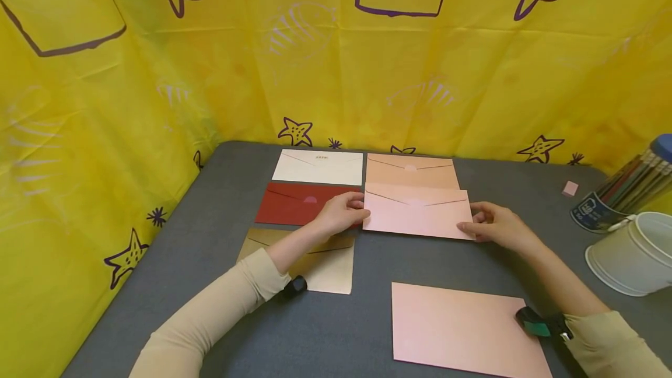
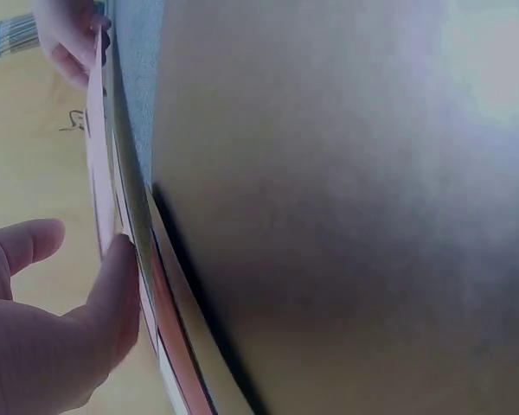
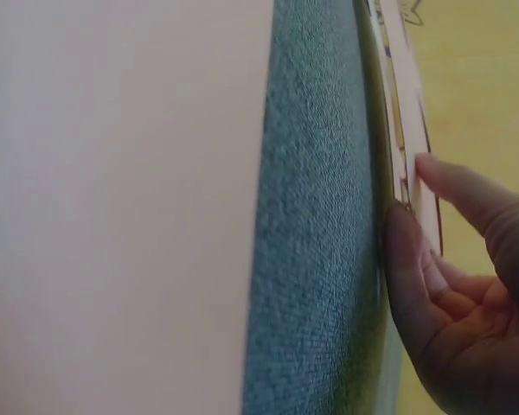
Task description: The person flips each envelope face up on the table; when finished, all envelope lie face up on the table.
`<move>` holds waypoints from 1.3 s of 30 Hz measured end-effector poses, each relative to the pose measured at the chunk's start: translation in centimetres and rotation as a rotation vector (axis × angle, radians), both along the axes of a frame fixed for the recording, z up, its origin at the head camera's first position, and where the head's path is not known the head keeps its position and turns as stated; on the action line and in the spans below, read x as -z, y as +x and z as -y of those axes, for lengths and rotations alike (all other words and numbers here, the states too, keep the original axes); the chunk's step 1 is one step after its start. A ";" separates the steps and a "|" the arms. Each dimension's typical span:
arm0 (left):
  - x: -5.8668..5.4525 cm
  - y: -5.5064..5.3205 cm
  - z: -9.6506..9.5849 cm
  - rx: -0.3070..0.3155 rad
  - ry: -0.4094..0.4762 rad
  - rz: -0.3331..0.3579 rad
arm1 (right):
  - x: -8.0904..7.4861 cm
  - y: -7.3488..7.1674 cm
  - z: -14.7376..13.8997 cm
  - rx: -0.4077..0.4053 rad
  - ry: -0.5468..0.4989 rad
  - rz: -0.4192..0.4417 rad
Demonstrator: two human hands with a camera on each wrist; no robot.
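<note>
A pale pink envelope (image 1: 415, 214), flap side showing, overlaps the lower edge of a peach envelope (image 1: 412, 168). My left hand (image 1: 338, 212) holds its left edge with the thumb on the near face; in the left wrist view the index finger (image 2: 30, 242) stands apart from it. My right hand (image 1: 496, 226) pinches the right edge between thumb (image 3: 404, 238) and fingers. Beneath the left hand lie a red envelope (image 1: 286, 206) and a gold envelope (image 1: 325, 270). A white envelope (image 1: 317, 168) is behind them.
A plain pink rectangle (image 1: 457, 328) lies near the front, partly under the right wrist camera. At the right stand a pencil holder (image 1: 595, 212) full of pencils and a white bucket (image 1: 630, 258). A small pink block (image 1: 570, 188) sits behind. Yellow cloth (image 1: 315, 63) hangs around the grey table.
</note>
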State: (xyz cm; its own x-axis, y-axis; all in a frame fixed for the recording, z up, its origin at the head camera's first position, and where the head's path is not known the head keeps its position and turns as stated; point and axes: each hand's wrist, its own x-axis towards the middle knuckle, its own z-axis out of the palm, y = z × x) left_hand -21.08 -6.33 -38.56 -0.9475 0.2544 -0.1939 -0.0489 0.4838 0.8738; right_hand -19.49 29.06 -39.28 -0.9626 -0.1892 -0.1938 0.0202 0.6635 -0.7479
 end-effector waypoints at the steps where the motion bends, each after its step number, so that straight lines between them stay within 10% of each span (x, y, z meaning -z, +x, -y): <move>1: 0.0 0.1 0.0 0.008 -0.004 -0.001 | 0.0 0.0 0.1 0.002 0.014 0.002; 39: 0.0 2.9 -1.0 0.266 -0.197 -0.241 | -0.9 0.7 1.2 -0.026 0.282 -0.125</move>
